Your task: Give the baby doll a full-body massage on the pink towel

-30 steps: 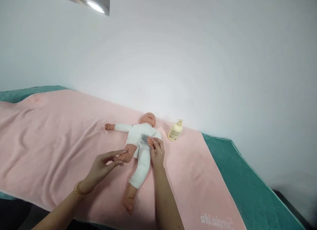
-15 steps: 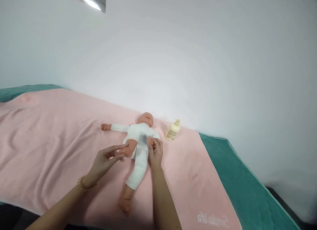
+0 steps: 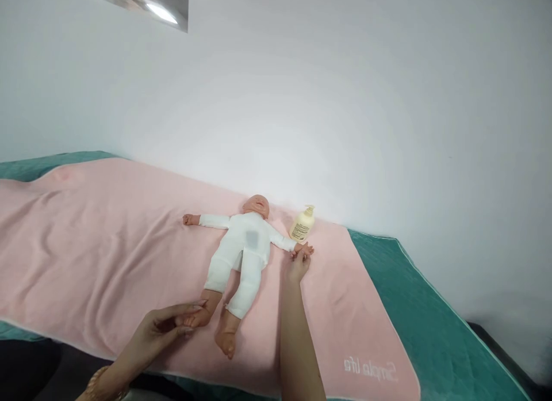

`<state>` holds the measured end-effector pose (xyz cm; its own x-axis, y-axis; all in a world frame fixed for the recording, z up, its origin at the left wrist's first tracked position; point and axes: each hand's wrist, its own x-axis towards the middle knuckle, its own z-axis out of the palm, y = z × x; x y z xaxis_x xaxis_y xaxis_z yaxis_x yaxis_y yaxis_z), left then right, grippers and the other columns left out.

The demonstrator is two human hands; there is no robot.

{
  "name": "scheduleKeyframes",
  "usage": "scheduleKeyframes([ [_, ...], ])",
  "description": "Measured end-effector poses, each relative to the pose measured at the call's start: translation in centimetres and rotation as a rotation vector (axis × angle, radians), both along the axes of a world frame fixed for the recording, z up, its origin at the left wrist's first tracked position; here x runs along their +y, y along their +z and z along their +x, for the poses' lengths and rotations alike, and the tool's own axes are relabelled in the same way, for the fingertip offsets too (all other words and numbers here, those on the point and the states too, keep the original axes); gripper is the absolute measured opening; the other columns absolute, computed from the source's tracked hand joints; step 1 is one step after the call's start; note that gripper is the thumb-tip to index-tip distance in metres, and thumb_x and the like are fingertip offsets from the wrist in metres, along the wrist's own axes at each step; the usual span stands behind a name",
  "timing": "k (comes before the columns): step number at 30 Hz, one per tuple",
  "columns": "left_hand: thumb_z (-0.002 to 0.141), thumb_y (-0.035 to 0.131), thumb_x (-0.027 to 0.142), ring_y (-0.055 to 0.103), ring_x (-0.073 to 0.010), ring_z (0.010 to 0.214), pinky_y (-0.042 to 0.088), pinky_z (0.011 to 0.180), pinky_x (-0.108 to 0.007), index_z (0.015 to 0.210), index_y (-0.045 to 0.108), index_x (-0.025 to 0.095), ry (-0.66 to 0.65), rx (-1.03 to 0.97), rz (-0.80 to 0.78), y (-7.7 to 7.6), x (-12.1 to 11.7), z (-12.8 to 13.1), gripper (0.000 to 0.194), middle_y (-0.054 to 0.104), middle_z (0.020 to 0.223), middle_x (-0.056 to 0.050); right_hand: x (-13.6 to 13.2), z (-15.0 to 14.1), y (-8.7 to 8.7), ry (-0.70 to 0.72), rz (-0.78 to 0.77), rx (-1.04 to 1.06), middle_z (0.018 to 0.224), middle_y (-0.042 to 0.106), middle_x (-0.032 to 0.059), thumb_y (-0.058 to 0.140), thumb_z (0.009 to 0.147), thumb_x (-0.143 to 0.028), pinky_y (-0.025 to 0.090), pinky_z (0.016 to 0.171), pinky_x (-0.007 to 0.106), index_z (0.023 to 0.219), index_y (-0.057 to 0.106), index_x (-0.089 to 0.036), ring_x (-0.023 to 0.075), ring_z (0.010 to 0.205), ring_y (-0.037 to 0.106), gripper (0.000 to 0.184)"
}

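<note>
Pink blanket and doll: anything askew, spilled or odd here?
The lettering on the pink blanket reads backwards, and the doll has a grey patch on its white torso, cause unclear. No spill shows.

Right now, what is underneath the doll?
The doll lies on a pink blanket, which shows beside its body and between its legs. Green fabric shows past the blanket's edges. The patch directly under the doll's body is covered, so I can't see it.

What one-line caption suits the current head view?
Two hands on a doll: the left grips its foot, the right its hand.
</note>
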<state>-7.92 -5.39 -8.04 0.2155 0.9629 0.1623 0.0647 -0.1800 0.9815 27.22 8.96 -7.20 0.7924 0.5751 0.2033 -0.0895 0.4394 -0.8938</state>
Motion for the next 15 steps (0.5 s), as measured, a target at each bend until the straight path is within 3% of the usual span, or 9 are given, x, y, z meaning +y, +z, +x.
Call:
scheduleKeyframes([
  [4, 0.073, 0.076, 0.04, 0.07, -0.0302, 0.099, 0.057, 0.09, -0.039, 0.097, 0.078, 0.028, -0.05, 0.05, 0.018, 0.2, -0.5, 0.2, 0.028, 0.075, 0.104, -0.002, 0.2, -0.2, -0.2, 0.014, 0.025, 0.108, 0.075, 0.058, -0.0022, 0.06, 0.08, -0.053, 0.052, 0.062, 0.024, 0.097, 0.05, -0.022, 0.0106, 0.062, 0.057, 0.037],
  [8, 0.075, 0.074, 0.04, 0.069, -0.0288, 0.102, 0.056, 0.093, -0.04, 0.101, 0.077, 0.023, -0.085, 0.091, 0.031, 0.7, -0.9, 0.6, 0.031, 0.073, 0.109, -0.004, -0.3, -0.5, 0.3, 0.06, 0.033, 0.167, 0.084, 0.06, -0.0015, 0.06, 0.082, -0.052, 0.053, 0.068, 0.024, 0.103, 0.05, -0.022, 0.0093, 0.067, 0.06, 0.038],
  [15, 0.075, 0.072, 0.046, 0.07, -0.0272, 0.1, 0.055, 0.095, -0.041, 0.106, 0.075, 0.019, -0.085, 0.081, 0.042, 0.3, -2.2, 0.4, 0.042, 0.072, 0.112, -0.005, -1.9, -1.2, 0.9, 0.094, -0.011, 0.177, 0.082, 0.059, -0.0034, 0.059, 0.083, -0.057, 0.054, 0.065, 0.023, 0.099, 0.047, -0.024, 0.0089, 0.068, 0.06, 0.038],
])
